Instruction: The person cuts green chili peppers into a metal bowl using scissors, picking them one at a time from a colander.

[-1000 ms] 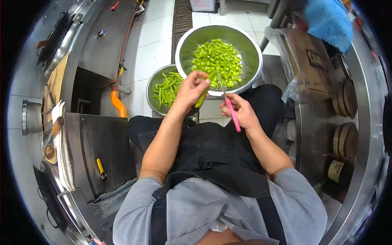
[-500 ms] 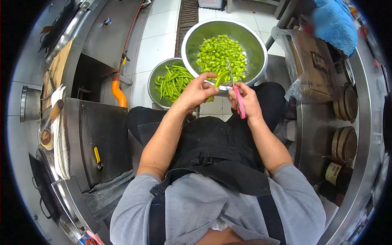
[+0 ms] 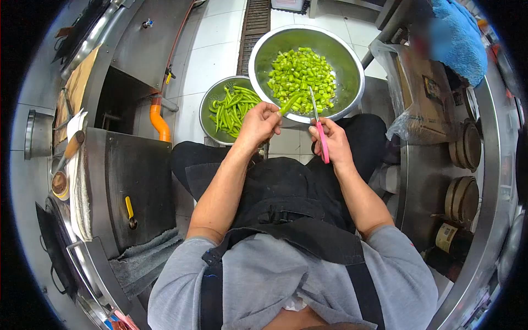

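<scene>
My left hand [image 3: 260, 125] is closed around a green chili pepper [image 3: 290, 104], whose free end points up and right over the rim of a large metal bowl [image 3: 352, 99]. In my right hand [image 3: 333, 141] are scissors [image 3: 323, 144] with pink handles, their blades together and pointing away from me over the bowl. Chopped green pepper pieces [image 3: 300, 71] cover much of the bowl's bottom. To the left, partly behind my left hand, a metal colander [image 3: 205, 118] holds whole green chili peppers [image 3: 232, 110].
Stainless steel cabinets [image 3: 159, 187] with a yellow valve handle stand on my left, near an orange pipe [image 3: 159, 122]. On the right are a plastic-wrapped cardboard box [image 3: 426, 93], a blue towel [image 3: 459, 41] and a shelf with bottles [image 3: 452, 236]. A floor drain grate [image 3: 254, 38] runs behind the bowl.
My left hand has shifted left and slightly down with the pepper, away from the scissors. The scissor blades have closed from a parted position.
</scene>
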Demonstrator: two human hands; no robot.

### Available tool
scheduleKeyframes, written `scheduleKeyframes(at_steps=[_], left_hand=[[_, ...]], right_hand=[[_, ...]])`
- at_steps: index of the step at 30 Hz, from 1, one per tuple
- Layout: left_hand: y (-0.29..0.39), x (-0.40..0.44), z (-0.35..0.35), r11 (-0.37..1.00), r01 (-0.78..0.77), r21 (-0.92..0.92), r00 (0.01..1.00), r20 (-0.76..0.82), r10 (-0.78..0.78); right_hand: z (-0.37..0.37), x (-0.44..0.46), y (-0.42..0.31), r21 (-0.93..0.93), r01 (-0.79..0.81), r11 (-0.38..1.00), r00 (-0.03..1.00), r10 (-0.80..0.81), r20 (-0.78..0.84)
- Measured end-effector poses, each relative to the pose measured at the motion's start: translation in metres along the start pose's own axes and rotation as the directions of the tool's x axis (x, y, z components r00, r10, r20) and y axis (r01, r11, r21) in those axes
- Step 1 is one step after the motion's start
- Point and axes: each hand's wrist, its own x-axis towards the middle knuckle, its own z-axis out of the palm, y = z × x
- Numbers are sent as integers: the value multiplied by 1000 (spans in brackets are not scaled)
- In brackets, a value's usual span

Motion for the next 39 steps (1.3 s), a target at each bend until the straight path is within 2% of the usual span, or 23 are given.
scheduleKeyframes(at_steps=[7,9,12,14,24,28,30,35,39], left_hand=[[7,-2,8,998,-62,18,998,11,62],[5,-2,9,995,-93,35,989,117,88],[8,-4,8,992,-81,99,994,80,73],[7,-2,7,993,-79,92,995,71,72],[-6,15,3,995,-65,80,996,-59,70],[-1,11,11,990,-114,78,993,-11,115],[-1,10,13,984,-143,103,986,101,133],[-5,16,10,982,-152,114,987,62,145],[-5,16,9,985,-114,130,993,28,111]], right_hand=[[7,-2,0,0,54,999,998,-54,34],[8,-1,-3,1,69,998,997,-69,40],[7,1,-3,33,110,993,994,-110,13],[3,2,-1,-32,67,997,996,-65,61],[-1,-7,3,2,-18,1000,997,18,69],[7,-3,6,21,37,999,996,-39,76],[8,1,1,56,55,997,995,-59,75],[2,8,-2,-37,-7,999,994,11,112],[4,2,-3,-24,-30,999,993,33,117]])
